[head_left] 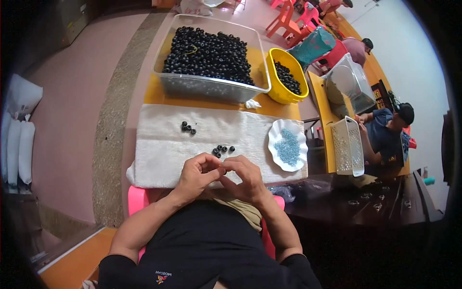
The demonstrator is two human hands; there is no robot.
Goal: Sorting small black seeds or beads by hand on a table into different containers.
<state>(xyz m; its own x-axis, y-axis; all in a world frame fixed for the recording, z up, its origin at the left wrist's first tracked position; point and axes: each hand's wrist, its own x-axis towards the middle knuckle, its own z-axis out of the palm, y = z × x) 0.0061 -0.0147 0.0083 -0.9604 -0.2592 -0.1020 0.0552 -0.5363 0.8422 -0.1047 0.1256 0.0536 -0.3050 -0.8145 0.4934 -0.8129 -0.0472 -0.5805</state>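
Note:
My left hand (pixel 198 171) and my right hand (pixel 243 177) meet at the front edge of a white cloth (pixel 163 154), fingertips pinched together. A dark bit of a small black round part shows between the right fingers. What the left fingertips pinch is mostly hidden. Just beyond my hands lies a loose group of several black ring-like parts (pixel 224 149). A second small cluster of black parts (pixel 188 127) sits farther off to the left. To the right, a white scalloped plate (pixel 274 137) holds a heap of tiny pale-blue pieces (pixel 288 148).
Beyond the cloth stand a large clear bin (pixel 207 87) and a yellow basket (pixel 284 96), both holding black parts. A crumpled white tissue (pixel 252 104) lies near them. At right are a white perforated basket (pixel 347 144) and a seated person (pixel 385 127). White sacks (pixel 21 149) stand at left.

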